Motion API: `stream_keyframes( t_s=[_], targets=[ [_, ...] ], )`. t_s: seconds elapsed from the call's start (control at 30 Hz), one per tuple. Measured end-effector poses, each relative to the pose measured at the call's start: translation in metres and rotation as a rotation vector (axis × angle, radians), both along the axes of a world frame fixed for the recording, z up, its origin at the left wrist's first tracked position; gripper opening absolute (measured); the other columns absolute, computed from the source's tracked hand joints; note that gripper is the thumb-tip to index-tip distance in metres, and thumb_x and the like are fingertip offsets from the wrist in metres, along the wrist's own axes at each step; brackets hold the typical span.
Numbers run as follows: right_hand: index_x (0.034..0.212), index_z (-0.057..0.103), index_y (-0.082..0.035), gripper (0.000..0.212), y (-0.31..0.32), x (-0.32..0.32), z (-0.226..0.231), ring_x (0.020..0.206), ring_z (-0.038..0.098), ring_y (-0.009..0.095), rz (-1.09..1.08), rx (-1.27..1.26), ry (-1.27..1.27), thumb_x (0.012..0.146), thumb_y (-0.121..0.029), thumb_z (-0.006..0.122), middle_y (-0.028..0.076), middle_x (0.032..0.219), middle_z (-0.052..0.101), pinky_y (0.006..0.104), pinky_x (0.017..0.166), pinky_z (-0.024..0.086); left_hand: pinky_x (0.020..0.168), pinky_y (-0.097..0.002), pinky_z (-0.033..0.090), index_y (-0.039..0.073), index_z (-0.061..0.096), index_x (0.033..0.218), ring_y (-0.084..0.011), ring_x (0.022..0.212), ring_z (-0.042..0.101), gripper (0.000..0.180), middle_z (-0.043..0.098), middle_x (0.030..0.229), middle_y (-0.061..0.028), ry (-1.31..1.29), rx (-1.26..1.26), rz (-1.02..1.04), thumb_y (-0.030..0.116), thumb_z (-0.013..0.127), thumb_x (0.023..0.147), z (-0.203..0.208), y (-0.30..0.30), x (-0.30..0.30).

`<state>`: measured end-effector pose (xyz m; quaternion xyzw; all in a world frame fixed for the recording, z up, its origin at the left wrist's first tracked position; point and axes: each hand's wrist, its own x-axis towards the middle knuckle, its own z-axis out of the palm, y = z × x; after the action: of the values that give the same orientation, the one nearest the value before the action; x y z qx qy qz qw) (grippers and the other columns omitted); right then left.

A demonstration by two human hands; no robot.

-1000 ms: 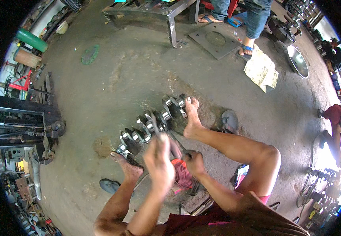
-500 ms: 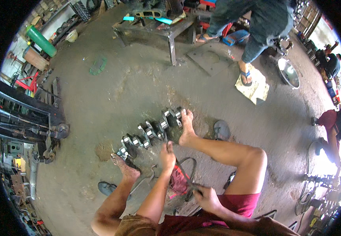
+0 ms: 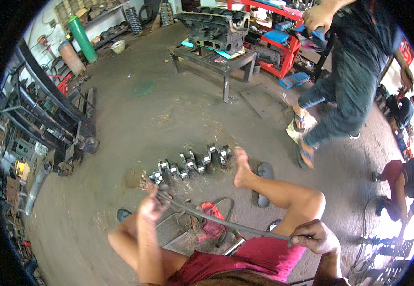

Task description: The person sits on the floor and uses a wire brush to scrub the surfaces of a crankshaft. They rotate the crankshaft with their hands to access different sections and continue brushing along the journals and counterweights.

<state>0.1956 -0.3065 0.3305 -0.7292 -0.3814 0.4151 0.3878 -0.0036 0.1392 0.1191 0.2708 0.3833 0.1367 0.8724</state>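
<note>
A long, narrow grey strip [image 3: 230, 224] is stretched between my hands, low over my lap. My left hand [image 3: 152, 205] closes on its left end, in front of my left foot. Beside my right knee, my right hand [image 3: 317, 237] pinches the other end between thumb and fingers. A shiny metal crankshaft [image 3: 193, 165] lies on the floor beyond the strip, between my bare feet, and neither hand touches it. Behind the strip a red cloth [image 3: 211, 220] lies in a heap between my legs.
An engine block [image 3: 216, 29] rests on a low metal table [image 3: 202, 61] ahead. A person in dark clothes [image 3: 347, 81] stands at the right, near a red shelf rack [image 3: 285, 50]. Sandals [image 3: 264, 185] lie by my feet. A metal frame [image 3: 49, 102] stands left.
My hands have moved apart, left hand leftward and right hand rightward, drawing the strip away from the crankshaft. My right foot has shifted off the crankshaft's end. The standing person has stepped nearer.
</note>
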Motion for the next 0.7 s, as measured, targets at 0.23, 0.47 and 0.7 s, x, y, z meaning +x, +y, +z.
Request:
stream_keyframes(
  t_s=[0.23, 0.47, 0.7],
  targets=[
    [0.089, 0.067, 0.001, 0.023, 0.023, 0.011, -0.063, 0.078, 0.062, 0.032, 0.037, 0.025, -0.211, 0.088, -0.02, 0.061, 0.016, 0.082, 0.061, 0.0369, 0.07, 0.049, 0.074, -0.0289, 0.049, 0.011, 0.066, 0.106, -0.0113, 0.085, 0.055, 0.033, 0.06, 0.087, 0.0015, 0.27, 0.542, 0.287, 0.035, 0.071, 0.084, 0.103, 0.117, -0.052],
    [0.114, 0.061, -0.002, 0.046, 0.066, 0.02, -0.25, 0.102, 0.058, 0.036, 0.207, -0.391, -0.451, 0.084, -0.037, 0.065, 0.021, 0.106, 0.062, 0.0405, 0.091, 0.046, 0.059, -0.0271, 0.048, 0.007, 0.064, 0.088, -0.0114, 0.064, 0.056, 0.029, 0.059, 0.073, -0.0016, 0.458, 0.934, 0.321, 0.035, 0.071, 0.085, 0.074, 0.059, 0.009],
    [0.13, 0.049, -0.003, 0.055, 0.169, -0.002, -0.26, 0.102, 0.062, 0.024, -0.378, 0.146, 0.274, 0.088, -0.034, 0.065, 0.017, 0.113, 0.064, 0.0341, 0.091, 0.046, 0.062, -0.0276, 0.047, -0.004, 0.064, 0.09, -0.0128, 0.069, 0.058, 0.028, 0.065, 0.079, -0.0059, 0.392, 0.592, -0.113, 0.024, 0.066, 0.09, -0.07, -0.159, 0.105]
  ],
)
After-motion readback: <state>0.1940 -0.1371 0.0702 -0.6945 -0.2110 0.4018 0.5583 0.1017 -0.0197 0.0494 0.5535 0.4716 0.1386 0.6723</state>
